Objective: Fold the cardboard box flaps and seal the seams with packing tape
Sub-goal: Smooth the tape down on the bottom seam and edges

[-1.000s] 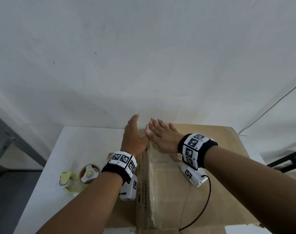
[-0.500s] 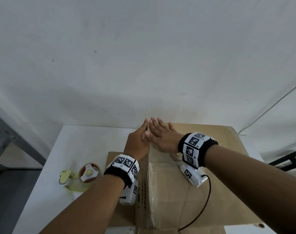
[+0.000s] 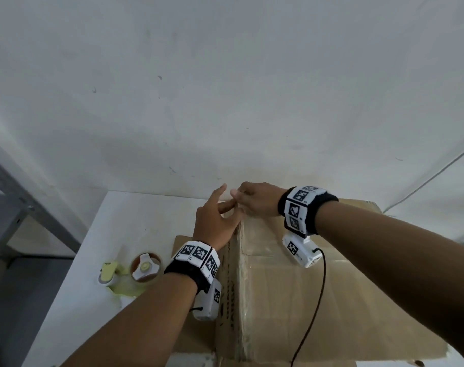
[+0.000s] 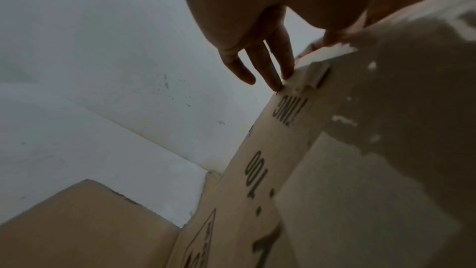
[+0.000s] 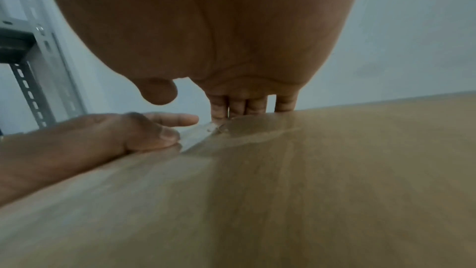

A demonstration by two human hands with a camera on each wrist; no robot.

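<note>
While both hands work at the far left corner of the cardboard box [image 3: 291,282], I note the box sits on a white table [image 3: 98,247], close to the wall [image 3: 225,88], with its top flaps down. A strip of clear tape [image 3: 242,287] runs along the left top edge of the box, from near me toward the far corner.

The left hand [image 3: 215,221] lies against the left side of the box at that corner. Its fingers [image 4: 273,64] are straight and loosely spread; in the left wrist view two fingertips touch the corner edge where the end of the tape wraps over. It grips nothing.

The right hand [image 3: 254,200] is on top of the box at the same corner. In the right wrist view its fingers [image 5: 239,105] bend down over the far edge, tips pressing where the tape ends, and the thumb is lifted free. I cannot tell whether they pinch the tape end or only press it.

Printed black lettering [image 4: 288,111] runs along the left side panel of the box.

To the left of the box, on the table, lies a tape dispenser [image 3: 143,268] with a brown roll. A flat piece of cardboard [image 3: 184,245] lies under the left forearm, beside the box. A metal shelf frame [image 3: 21,205] stands at the left of the table.
</note>
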